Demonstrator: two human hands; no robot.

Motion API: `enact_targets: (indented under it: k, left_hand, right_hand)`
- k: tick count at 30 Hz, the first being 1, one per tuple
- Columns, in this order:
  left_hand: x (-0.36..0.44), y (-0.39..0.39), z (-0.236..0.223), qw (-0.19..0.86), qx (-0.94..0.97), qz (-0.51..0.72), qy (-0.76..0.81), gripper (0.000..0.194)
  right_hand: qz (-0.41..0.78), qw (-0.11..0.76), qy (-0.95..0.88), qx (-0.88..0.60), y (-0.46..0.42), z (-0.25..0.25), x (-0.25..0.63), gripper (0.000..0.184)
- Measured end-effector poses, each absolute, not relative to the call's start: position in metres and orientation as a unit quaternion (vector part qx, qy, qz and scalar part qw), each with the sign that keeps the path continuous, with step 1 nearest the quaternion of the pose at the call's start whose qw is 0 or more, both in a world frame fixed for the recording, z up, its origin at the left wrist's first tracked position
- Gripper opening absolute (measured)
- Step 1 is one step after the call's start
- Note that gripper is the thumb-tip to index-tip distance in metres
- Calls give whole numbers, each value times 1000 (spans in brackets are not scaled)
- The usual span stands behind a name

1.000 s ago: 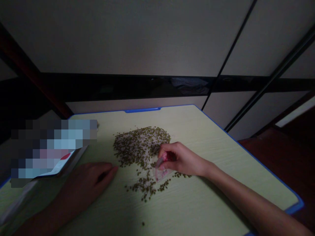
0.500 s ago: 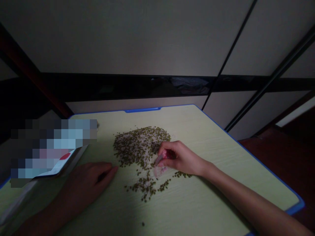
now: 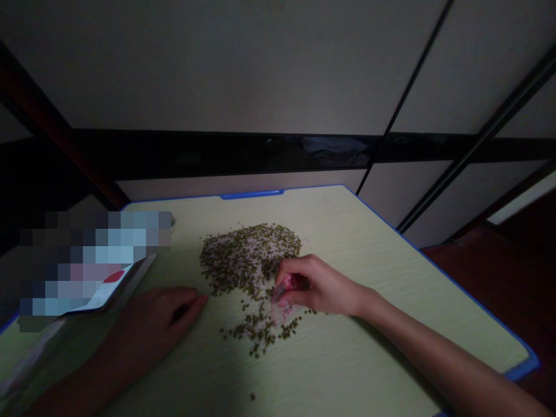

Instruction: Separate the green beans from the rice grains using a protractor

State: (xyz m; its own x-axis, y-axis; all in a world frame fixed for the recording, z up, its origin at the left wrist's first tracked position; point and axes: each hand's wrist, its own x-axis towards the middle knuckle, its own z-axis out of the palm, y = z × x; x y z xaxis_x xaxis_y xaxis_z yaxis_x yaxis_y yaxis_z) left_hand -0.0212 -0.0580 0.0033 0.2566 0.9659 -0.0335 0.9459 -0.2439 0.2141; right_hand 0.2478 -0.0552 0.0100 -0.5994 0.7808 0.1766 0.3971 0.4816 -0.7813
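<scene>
A pile of small green beans (image 3: 247,255) mixed with pale grains lies spread on a light green table (image 3: 347,347) with a blue rim. My right hand (image 3: 313,284) sits at the pile's right edge, fingers curled shut on a small clear plastic scoop with a pink part (image 3: 281,304), its mouth down among the scattered beans (image 3: 260,333). My left hand (image 3: 156,324) rests flat on the table to the left of the beans, fingers stretched out and holding nothing.
A blurred-out flat object with a red and white corner (image 3: 93,260) lies at the table's left. One stray bean (image 3: 252,396) lies near the front edge. Pale wall panels with dark rails stand behind, and dark floor shows at the right.
My right hand has shifted slightly left and down, dragging the scoop into the loose beans below the pile. My left hand has stayed where it was.
</scene>
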Motion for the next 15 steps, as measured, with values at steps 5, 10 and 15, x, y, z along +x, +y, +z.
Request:
enact_targets:
  k: [5, 10, 15]
  left_hand:
    - [-21, -58, 3, 95, 792, 10, 603, 50]
    - [-20, -56, 2, 97, 792, 10, 602, 49]
    - [-21, -56, 1, 99, 789, 8, 607, 48]
  right_hand:
    - [358, 274, -810, -375, -55, 9, 247, 17]
    - [358, 280, -802, -388, -54, 7, 248, 17]
    - [350, 284, -795, -406, -53, 5, 248, 17]
